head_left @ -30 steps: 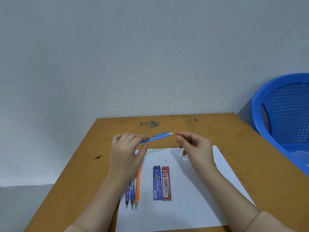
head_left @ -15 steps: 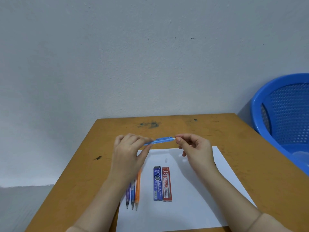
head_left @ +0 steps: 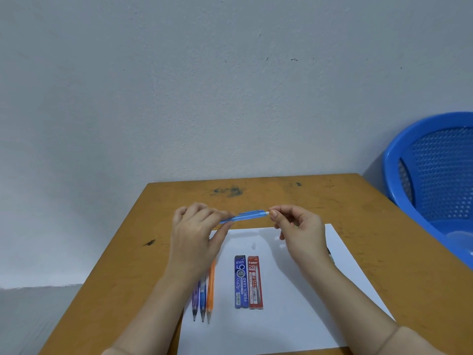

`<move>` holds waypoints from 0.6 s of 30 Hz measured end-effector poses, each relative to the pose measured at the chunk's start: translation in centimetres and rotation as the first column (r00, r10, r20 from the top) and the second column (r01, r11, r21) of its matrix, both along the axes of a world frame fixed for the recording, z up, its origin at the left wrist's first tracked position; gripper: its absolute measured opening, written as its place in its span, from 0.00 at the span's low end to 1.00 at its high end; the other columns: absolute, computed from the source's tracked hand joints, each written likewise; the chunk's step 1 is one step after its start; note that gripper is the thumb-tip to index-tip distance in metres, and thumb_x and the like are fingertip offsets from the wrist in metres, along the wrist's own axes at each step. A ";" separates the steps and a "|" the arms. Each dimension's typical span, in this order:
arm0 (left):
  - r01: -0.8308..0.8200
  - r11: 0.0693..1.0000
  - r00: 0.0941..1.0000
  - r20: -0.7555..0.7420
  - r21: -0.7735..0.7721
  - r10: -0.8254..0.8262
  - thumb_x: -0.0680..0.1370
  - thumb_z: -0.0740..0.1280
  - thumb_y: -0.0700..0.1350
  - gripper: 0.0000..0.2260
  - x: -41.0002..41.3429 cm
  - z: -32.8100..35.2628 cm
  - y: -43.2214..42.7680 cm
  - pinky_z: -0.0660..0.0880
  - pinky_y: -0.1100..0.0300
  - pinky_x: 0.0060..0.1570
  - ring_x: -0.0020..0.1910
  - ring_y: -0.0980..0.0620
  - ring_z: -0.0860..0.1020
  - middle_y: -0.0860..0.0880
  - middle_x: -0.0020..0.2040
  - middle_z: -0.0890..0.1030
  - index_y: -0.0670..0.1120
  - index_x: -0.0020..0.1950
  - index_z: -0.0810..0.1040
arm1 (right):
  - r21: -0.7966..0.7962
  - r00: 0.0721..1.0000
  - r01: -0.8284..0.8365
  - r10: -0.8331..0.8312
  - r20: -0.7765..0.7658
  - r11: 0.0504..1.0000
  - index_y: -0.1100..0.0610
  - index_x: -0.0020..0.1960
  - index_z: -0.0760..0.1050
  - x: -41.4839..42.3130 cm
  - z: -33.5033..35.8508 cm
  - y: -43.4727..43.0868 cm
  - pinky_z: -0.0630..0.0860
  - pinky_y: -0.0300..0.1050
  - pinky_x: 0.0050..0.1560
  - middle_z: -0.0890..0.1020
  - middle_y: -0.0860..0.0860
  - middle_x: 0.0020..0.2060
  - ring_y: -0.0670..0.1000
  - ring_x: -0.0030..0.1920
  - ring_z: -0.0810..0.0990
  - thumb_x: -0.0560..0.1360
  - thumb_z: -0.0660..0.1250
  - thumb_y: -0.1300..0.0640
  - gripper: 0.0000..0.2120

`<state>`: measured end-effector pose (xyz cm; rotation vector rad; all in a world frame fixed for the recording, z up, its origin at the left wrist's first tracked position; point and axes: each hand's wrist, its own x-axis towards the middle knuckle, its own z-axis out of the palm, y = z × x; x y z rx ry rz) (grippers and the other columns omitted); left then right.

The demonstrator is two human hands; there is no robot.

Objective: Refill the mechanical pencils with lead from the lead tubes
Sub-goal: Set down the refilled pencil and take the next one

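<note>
Hands on a light blue pencil (head_left: 243, 216) above a wooden counter (head_left: 358, 213)

Two bare forearms reach in from the near edge of the counter. Between the hands, the light blue pencil, a mechanical one, is held almost level in the air above the far edge of a white sheet of paper (head_left: 294, 316). Its right end sits slightly higher than its left.

The left-hand grip (head_left: 194, 237) is closed around the left part of the barrel, fingers curled over the top and thumb underneath. The right-hand grip (head_left: 302, 231) pinches the small white end piece (head_left: 267, 213) at the pencil's right tip between thumb and forefinger. Its other fingers are loosely curled.

On the paper below the hands, three more mechanical pencils lie close side by side with their points toward the person. From left to right they are a purple pencil (head_left: 195, 301), a darker blue pencil (head_left: 203, 298) and an orange pencil (head_left: 211, 288). Their far ends are hidden under the left wrist.

Near them on the right, two flat lead tubes lie touching each other. The blue lead tube (head_left: 240, 281), on the left, is marked "Pencil Lead". The red lead tube (head_left: 255, 283), on the right, is marked "2B".

Dark smudges (head_left: 227, 192) mark the counter near its far edge. A pale grey wall (head_left: 230, 85) rises behind it. A blue plastic basket (head_left: 435, 175) shows at the right, beyond the counter's edge.
</note>
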<state>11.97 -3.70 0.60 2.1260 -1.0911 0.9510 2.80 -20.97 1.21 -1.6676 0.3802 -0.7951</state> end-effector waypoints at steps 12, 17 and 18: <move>-0.023 1.000 0.999 0.034 -0.012 0.024 0.76 0.63 0.52 0.10 0.0 0.0 -0.1 0.62 0.56 0.52 0.48 0.56 0.73 0.58 0.42 0.82 0.52 0.48 0.83 | -0.029 0.999 0.050 -0.050 -0.002 0.998 0.46 0.40 0.81 0.3 -0.4 0.1 0.71 0.40 0.38 0.80 0.40 0.29 0.42 0.33 0.75 0.74 0.71 0.59 0.08; -0.082 0.997 0.997 0.010 -0.013 0.082 0.76 0.62 0.52 0.11 0.6 0.1 0.4 0.60 0.58 0.51 0.48 0.55 0.74 0.56 0.43 0.83 0.50 0.48 0.83 | 0.071 0.993 0.113 -0.115 0.032 0.991 0.48 0.40 0.81 0.2 -0.2 -0.8 0.73 0.44 0.38 0.80 0.46 0.30 0.46 0.32 0.75 0.75 0.68 0.61 0.10; -0.097 0.995 0.995 -0.004 -0.021 0.097 0.76 0.62 0.52 0.12 0.7 0.1 0.6 0.60 0.57 0.51 0.48 0.55 0.73 0.56 0.43 0.83 0.50 0.48 0.83 | 0.087 0.993 0.114 -0.117 0.032 0.990 0.49 0.40 0.81 0.2 -0.1 -1.0 0.74 0.46 0.41 0.81 0.47 0.31 0.48 0.34 0.76 0.75 0.68 0.61 0.10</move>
